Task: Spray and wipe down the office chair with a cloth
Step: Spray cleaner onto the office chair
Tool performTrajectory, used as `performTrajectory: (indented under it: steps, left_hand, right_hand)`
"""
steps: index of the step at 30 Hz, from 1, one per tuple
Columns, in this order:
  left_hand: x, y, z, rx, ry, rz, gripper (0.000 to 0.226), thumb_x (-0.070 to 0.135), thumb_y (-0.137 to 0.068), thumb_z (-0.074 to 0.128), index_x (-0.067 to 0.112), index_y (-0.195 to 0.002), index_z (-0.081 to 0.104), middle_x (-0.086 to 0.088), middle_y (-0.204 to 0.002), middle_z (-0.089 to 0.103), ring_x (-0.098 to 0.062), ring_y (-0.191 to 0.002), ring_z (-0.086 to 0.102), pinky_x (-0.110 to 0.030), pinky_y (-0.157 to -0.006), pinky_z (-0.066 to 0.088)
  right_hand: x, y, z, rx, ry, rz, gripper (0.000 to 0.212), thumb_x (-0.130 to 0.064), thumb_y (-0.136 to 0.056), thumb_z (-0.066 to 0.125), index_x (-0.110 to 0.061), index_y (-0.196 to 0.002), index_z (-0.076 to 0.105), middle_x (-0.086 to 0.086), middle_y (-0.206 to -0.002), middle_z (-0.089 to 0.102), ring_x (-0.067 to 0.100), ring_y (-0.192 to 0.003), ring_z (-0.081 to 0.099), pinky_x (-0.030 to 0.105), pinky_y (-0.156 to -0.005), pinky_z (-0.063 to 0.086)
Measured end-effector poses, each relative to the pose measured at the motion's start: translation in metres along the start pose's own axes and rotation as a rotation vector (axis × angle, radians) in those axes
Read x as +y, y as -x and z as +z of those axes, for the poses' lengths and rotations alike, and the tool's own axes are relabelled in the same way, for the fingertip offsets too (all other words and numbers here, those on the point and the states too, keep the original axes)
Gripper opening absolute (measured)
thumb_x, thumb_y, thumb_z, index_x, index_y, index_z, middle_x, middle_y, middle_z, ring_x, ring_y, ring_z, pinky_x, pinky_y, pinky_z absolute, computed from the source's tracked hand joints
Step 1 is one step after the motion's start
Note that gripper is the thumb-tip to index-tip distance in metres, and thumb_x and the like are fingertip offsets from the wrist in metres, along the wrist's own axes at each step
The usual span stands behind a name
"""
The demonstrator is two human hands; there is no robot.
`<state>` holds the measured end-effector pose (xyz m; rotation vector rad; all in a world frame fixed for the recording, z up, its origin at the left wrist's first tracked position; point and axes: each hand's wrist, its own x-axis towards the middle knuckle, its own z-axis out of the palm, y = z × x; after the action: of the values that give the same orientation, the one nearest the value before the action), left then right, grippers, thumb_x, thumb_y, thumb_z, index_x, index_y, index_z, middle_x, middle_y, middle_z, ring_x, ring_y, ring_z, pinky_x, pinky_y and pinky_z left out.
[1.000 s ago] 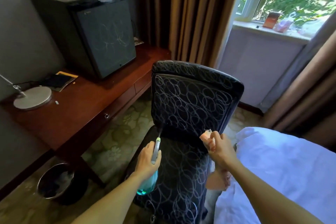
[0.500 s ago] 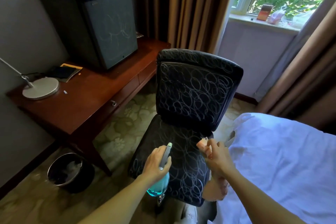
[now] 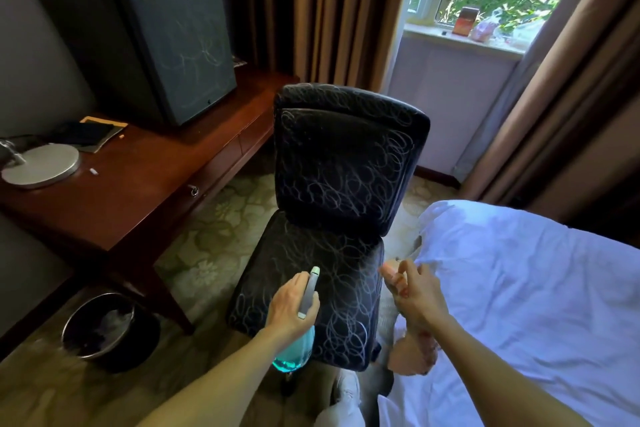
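I see one chair [image 3: 346,184], one spray bottle [image 3: 301,333], one cloth [image 3: 412,354], one desk [image 3: 138,191], one bin [image 3: 104,329], one bed [image 3: 536,288].

Hidden and cut-off parts

My left hand [image 3: 291,305] covers the spray bottle [image 3: 294,352] middle; my right hand [image 3: 415,298] hides most of the cloth [image 3: 410,355]; the lamp [image 3: 38,165] is cropped at left edge.

No legible text, label or brand on any surface in view.
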<state>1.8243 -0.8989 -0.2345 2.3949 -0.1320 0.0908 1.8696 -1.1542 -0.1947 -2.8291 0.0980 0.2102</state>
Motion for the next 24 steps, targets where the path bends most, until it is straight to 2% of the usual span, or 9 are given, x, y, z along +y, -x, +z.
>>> performTrajectory:
  steps: [4, 6, 9, 14, 17, 20, 24]
  left_hand:
    - [-0.023, 0.036, 0.004, -0.028, 0.057, -0.103, 0.013, 0.035, -0.091, 0.049, 0.028, -0.087, 0.039, 0.008, -0.077, 0.043, -0.014, -0.068, 0.049, -0.021, -0.061, 0.035]
    - [-0.035, 0.056, 0.007, -0.042, 0.052, -0.153, 0.013, 0.033, -0.091, 0.050, 0.028, -0.085, 0.040, 0.009, -0.075, 0.043, -0.013, -0.067, 0.049, -0.021, -0.062, 0.035]
    - [-0.052, 0.086, 0.009, -0.054, -0.033, -0.202, 0.014, 0.029, -0.091, 0.051, 0.027, -0.084, 0.039, 0.009, -0.074, 0.042, -0.011, -0.068, 0.050, -0.025, -0.064, 0.037]
    - [-0.074, 0.128, 0.005, -0.116, -0.114, -0.377, 0.018, 0.026, -0.092, 0.053, 0.026, -0.083, 0.037, 0.008, -0.076, 0.042, -0.015, -0.076, 0.053, -0.027, -0.068, 0.039]
    - [-0.084, 0.148, -0.001, -0.163, -0.143, -0.464, 0.017, 0.028, -0.093, 0.049, 0.027, -0.084, 0.034, 0.007, -0.082, 0.047, -0.014, -0.080, 0.053, -0.025, -0.069, 0.040]
    - [-0.092, 0.163, -0.009, -0.196, -0.114, -0.480, 0.009, 0.025, -0.092, 0.051, 0.025, -0.096, 0.043, 0.006, -0.094, 0.053, -0.014, -0.090, 0.057, -0.027, -0.080, 0.046]
    - [-0.099, 0.174, -0.016, -0.208, -0.075, -0.465, 0.012, 0.025, -0.090, 0.053, 0.028, -0.092, 0.041, 0.009, -0.084, 0.048, -0.008, -0.079, 0.053, -0.018, -0.067, 0.040]
  right_hand:
    - [-0.004, 0.010, 0.015, -0.010, -0.018, -0.026, 0.030, -0.023, -0.088, 0.059, -0.020, -0.114, 0.044, 0.013, -0.117, 0.046, 0.031, -0.098, 0.048, 0.035, -0.075, 0.044]
    - [-0.009, 0.017, 0.025, -0.022, -0.040, -0.045, 0.032, -0.024, -0.086, 0.062, -0.021, -0.112, 0.044, 0.011, -0.116, 0.046, 0.031, -0.097, 0.048, 0.033, -0.071, 0.042]
    - [-0.017, 0.026, 0.039, -0.043, -0.023, -0.062, 0.035, -0.028, -0.086, 0.062, -0.023, -0.116, 0.043, 0.008, -0.116, 0.045, 0.028, -0.103, 0.045, 0.032, -0.073, 0.039]
    - [-0.030, 0.039, 0.060, -0.106, -0.001, -0.092, 0.037, -0.032, -0.089, 0.060, -0.026, -0.119, 0.040, 0.007, -0.121, 0.043, 0.027, -0.104, 0.046, 0.034, -0.079, 0.044]
    - [-0.039, 0.044, 0.068, -0.148, 0.018, -0.102, 0.042, -0.027, -0.087, 0.063, -0.025, -0.121, 0.039, 0.007, -0.123, 0.042, 0.027, -0.103, 0.049, 0.034, -0.080, 0.047]
    - [-0.045, 0.047, 0.076, -0.156, 0.052, -0.127, 0.045, -0.026, -0.087, 0.061, -0.025, -0.125, 0.037, 0.010, -0.123, 0.042, 0.029, -0.104, 0.048, 0.038, -0.085, 0.048]
    - [-0.053, 0.048, 0.085, -0.168, 0.055, -0.136, 0.047, -0.027, -0.085, 0.063, -0.026, -0.125, 0.037, 0.010, -0.122, 0.043, 0.029, -0.103, 0.048, 0.037, -0.084, 0.048]
